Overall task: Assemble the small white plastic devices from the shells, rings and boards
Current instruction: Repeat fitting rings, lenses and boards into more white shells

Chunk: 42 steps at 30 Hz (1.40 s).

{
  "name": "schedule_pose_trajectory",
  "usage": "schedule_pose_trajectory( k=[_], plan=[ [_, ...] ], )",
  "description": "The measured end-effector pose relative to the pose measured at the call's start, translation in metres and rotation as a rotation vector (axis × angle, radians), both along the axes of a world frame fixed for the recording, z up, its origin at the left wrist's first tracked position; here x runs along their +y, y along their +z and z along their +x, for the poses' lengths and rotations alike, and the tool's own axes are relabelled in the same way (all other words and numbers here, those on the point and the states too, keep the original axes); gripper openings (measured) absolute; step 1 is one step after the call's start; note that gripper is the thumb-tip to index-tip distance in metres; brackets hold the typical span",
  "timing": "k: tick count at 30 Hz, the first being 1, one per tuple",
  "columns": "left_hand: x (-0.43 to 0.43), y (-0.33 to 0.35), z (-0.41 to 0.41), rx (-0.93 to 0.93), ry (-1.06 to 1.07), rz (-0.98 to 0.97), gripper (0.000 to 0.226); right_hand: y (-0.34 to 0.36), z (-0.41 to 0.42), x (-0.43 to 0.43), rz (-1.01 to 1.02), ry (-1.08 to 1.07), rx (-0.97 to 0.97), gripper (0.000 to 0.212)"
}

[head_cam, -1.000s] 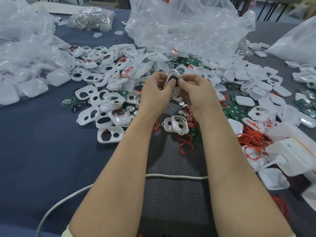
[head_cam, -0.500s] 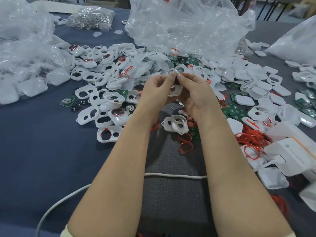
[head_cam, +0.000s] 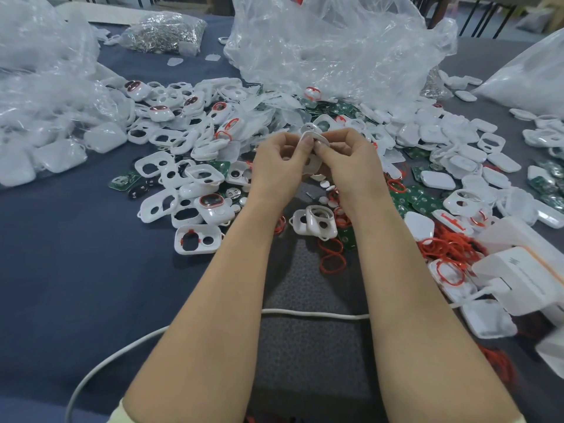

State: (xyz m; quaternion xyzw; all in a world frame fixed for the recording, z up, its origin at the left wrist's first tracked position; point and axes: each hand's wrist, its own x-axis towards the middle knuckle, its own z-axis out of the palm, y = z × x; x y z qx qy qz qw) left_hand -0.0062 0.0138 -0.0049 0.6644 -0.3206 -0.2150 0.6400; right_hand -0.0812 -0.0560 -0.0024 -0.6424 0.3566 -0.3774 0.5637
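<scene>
Above the middle of the table, my left hand [head_cam: 279, 164] and my right hand [head_cam: 351, 166] pinch one white plastic shell [head_cam: 312, 148] between their fingertips, held on edge. The lower part of the shell is hidden between my palms. Below my wrists two more white shells [head_cam: 314, 224] lie stacked. Loose red rings [head_cam: 331, 257] lie just in front of them, with a thicker heap of red rings [head_cam: 448, 248] to the right. Green boards [head_cam: 421, 203] are scattered right of my right hand. White shells with cut-outs [head_cam: 180, 184] are heaped on the left.
Big clear plastic bags stand at the back centre [head_cam: 329, 47], the left [head_cam: 39, 87] and far right [head_cam: 525, 77]. A bag of small metal parts [head_cam: 164, 32] sits at the back left. A white box [head_cam: 525, 276] lies at the right edge. A white cable [head_cam: 314, 314] crosses under my forearms.
My fingertips have shifted on the shell and turned it slightly. Both hands stay at the same spot above the table.
</scene>
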Motion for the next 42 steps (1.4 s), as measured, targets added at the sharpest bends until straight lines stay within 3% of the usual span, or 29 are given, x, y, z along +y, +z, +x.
schedule_pose_trajectory(
  k=[6,11,16,21,24,27,30,35,42],
  plan=[
    [0.0,0.0,0.0,-0.027,-0.059,0.052,0.009,-0.001,-0.001,-0.002,0.052,-0.031,-0.027,0.01],
    [-0.002,-0.005,0.002,-0.091,0.016,0.102,0.011,-0.004,0.003,-0.001,-0.057,-0.068,0.071,0.018],
    [-0.004,-0.008,0.004,-0.198,0.088,0.117,0.008,-0.008,0.007,0.004,-0.214,-0.157,0.183,0.011],
    [-0.002,-0.007,0.001,-0.352,0.277,0.025,0.01,-0.004,0.008,0.013,-0.36,-0.226,0.163,0.018],
    [-0.002,-0.006,-0.003,-0.464,0.248,0.013,0.016,0.001,0.008,0.014,-0.241,-0.102,0.049,0.016],
    [-0.006,-0.005,-0.008,-0.532,0.036,0.005,0.029,-0.002,0.005,0.005,-0.053,-0.107,-0.013,0.019],
    [-0.007,-0.002,-0.009,-0.393,-0.004,-0.004,0.029,-0.002,0.0,-0.003,0.197,-0.137,-0.158,0.022],
    [-0.003,-0.002,0.004,-0.049,0.177,-0.06,0.024,0.003,0.0,-0.001,0.318,-0.024,-0.334,0.011],
    [-0.004,-0.003,0.005,-0.001,0.148,-0.073,0.007,0.007,-0.002,0.002,0.536,0.069,-0.518,0.015]
  ],
)
